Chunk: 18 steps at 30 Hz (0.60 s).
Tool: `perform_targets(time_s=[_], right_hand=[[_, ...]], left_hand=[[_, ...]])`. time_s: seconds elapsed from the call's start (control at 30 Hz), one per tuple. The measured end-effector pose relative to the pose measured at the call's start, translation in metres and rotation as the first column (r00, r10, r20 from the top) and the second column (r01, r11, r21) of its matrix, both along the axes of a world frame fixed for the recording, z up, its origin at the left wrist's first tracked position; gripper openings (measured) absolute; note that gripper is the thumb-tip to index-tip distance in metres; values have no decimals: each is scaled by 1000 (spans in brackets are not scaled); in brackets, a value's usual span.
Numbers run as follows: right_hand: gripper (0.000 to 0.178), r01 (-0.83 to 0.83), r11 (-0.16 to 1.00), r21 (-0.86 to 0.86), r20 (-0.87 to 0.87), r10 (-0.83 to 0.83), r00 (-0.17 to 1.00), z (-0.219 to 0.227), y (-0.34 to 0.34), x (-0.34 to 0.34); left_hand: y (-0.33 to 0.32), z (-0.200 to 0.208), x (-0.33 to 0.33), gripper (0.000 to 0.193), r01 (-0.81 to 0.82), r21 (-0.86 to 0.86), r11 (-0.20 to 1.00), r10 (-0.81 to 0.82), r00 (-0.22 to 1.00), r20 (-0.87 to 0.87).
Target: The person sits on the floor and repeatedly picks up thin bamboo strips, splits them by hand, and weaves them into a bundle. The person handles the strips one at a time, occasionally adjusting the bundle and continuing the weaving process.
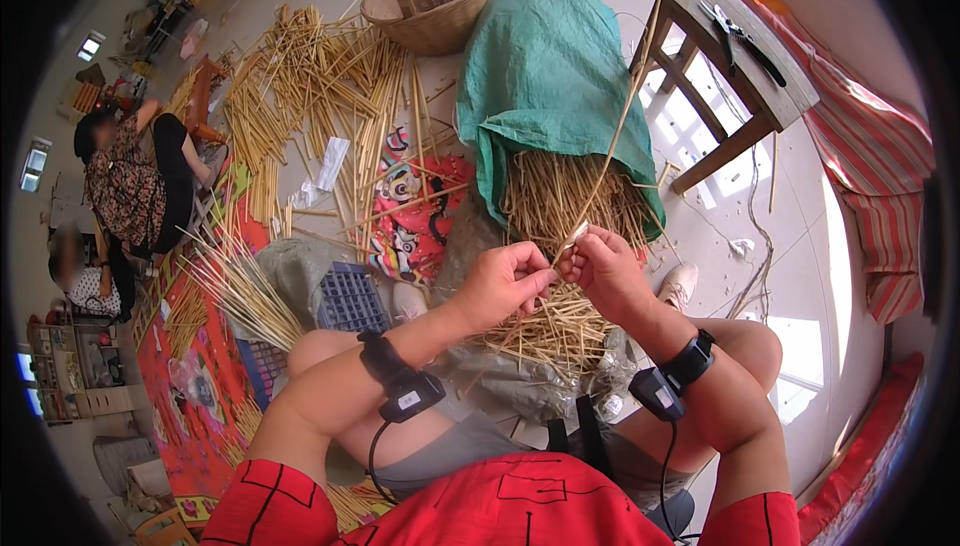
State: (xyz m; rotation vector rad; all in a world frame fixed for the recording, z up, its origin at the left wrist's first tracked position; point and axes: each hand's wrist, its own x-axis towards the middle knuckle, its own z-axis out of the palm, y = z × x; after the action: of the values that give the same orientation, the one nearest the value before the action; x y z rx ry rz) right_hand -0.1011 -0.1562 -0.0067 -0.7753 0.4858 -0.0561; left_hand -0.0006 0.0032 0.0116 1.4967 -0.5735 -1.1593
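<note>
Both hands meet in front of my knees, over loose straw. Between my right hand's (pixel 606 268) thumb and fingers is a long straw stalk (pixel 618 141), with a pale strip of husk at the pinch. The stalk slants up and away toward the stool. My left hand (pixel 510 283) is pinched closed beside the stalk's lower end; what lies between its fingertips is too small to make out. Just beyond, a green woven sack (pixel 545 66) lies with its mouth toward me, packed with straw (pixel 570 196). Below my hands more cut straw (pixel 555 331) rests on clear plastic.
A wooden stool (pixel 735 56) at the far right carries pliers (pixel 720 31). A wicker basket (pixel 430 8) stands behind the sack. Stalks (pixel 300 86) spread over the floor at far left. A blue plastic crate (pixel 352 298) sits by my left knee. Two people (pixel 130 181) sit at left.
</note>
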Motion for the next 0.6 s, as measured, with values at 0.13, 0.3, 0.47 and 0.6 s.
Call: perform_targets(time_s=[0.13,0.3,0.47,0.6], right_hand=[[17,29,992,125,26,-33,999,0,4,-2],[13,-55,998,-23,-25,54,998,4,2,0],[12,-110,914,-390,-32,106,994,8,8,-3],[8,-104,853,-511,-71,78,994,11,12,-2]], left_hand=[[0,1,0,10,-3,-32,999,2,1000,-30],[0,-1,-1,11,-63,-3,998,63,998,31],[-1,1,-3,14,-87,22,996,84,987,137],[-1,-1,-5,15,-110,39,993,102,982,161]])
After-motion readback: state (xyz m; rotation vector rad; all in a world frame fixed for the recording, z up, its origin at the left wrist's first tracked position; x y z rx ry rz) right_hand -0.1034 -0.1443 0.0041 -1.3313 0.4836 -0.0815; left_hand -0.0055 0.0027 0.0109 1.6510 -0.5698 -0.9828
